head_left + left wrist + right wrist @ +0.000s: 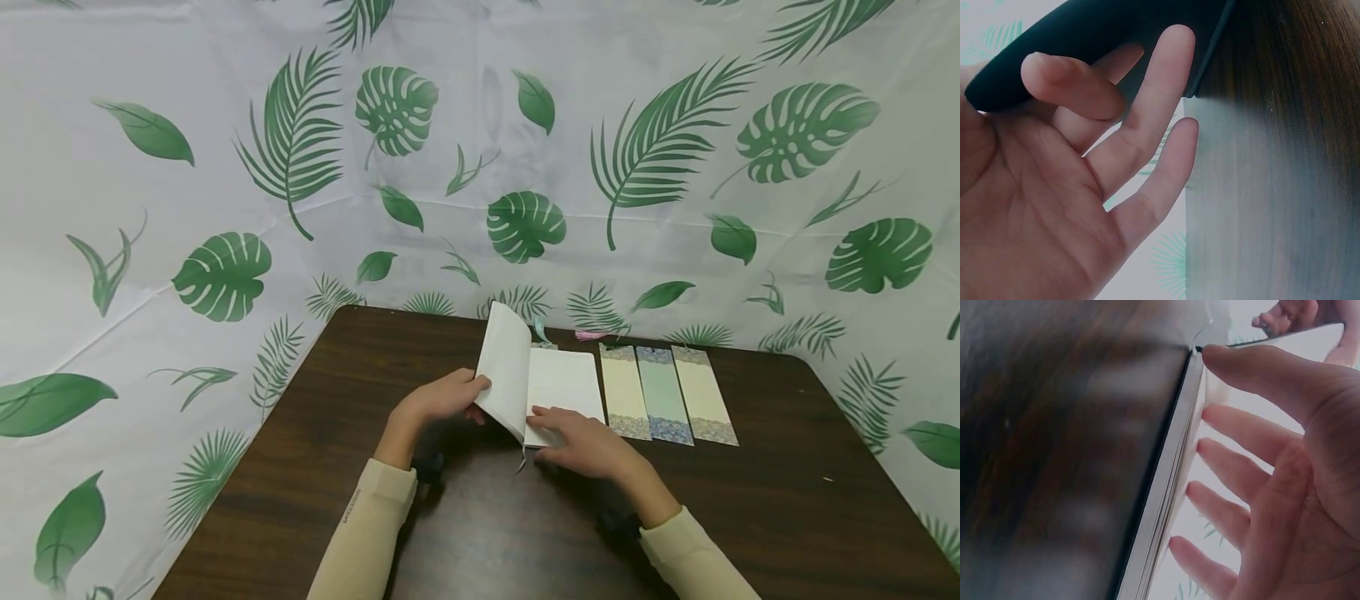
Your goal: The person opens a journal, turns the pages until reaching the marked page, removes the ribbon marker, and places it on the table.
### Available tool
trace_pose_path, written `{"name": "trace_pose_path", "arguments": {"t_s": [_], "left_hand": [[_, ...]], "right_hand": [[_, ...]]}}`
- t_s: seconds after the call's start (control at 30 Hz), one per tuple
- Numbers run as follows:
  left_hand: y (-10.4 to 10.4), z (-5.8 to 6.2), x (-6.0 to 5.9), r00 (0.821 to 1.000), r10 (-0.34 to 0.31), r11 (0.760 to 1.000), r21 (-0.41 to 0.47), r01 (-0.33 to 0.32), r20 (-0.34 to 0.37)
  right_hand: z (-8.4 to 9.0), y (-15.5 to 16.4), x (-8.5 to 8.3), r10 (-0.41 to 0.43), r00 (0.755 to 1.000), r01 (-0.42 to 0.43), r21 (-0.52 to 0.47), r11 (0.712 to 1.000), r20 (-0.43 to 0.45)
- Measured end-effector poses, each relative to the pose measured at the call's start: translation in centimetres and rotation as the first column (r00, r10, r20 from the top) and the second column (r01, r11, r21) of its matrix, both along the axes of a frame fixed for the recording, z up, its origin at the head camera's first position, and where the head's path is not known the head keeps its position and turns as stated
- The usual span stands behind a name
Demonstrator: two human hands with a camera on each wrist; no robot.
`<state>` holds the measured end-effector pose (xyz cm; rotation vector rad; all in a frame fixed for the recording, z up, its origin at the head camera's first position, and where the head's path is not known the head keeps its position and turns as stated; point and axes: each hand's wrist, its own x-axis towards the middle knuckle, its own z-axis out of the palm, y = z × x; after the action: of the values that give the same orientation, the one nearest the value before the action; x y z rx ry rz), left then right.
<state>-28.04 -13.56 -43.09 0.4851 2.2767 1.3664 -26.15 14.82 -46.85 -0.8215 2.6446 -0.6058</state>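
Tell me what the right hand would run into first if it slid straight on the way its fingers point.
The right hand lies on the open page of the notebook, fingers pointing left. Going on, it would likely first meet the raised pages that the left hand holds up, though depth is hard to judge.

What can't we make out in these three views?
- Head view: any writing on the open notebook page is too small to read; the bookmarks' patterns are too fine.
- Head view: the left hand fingers behind the raised pages are hidden.
- Left wrist view: the notebook's dark cover is cut off by the top edge.
- Right wrist view: the table is blurred; the right hand hides the page.
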Motion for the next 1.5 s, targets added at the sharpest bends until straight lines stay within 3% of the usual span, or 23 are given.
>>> {"name": "trace_pose_path", "arguments": {"t_s": [0.37, 1.07, 1.17, 1.27, 1.5], "left_hand": [[0.0, 0.0, 0.0, 1.0, 0.002, 1.0, 0.014, -0.002, 0.0], [-0.1, -0.1, -0.1, 1.0, -0.009, 1.0, 0.002, 0.009, -0.002], [-0.2, -0.1, 0.0, 1.0, -0.01, 1.0, 0.0, 0.01, -0.001], [-0.2, -0.1, 0.0, 1.0, -0.014, 1.0, -0.002, 0.014, -0.006], [-0.1, -0.2, 0.0, 1.0, -0.026, 1.0, 0.007, 0.026, -0.016]], "right_hand": [[0.2, 2.1, -0.8, -0.05, 0.998, 0.052, 0.065, 0.997, -0.036], [0.2, 3.7, -1.7, -0.029, 0.997, 0.033, -0.052, 0.998, 0.07], [0.1, 3.6, -1.7, -0.029, 0.998, 0.03, -0.039, 0.999, 0.047], [0.2, 3.3, -1.5, -0.022, 0.999, 0.022, 0.006, 1.0, -0.03], [1.2, 3.1, -0.8, -0.098, 0.984, 0.116, 0.113, 0.987, -0.148]]}}
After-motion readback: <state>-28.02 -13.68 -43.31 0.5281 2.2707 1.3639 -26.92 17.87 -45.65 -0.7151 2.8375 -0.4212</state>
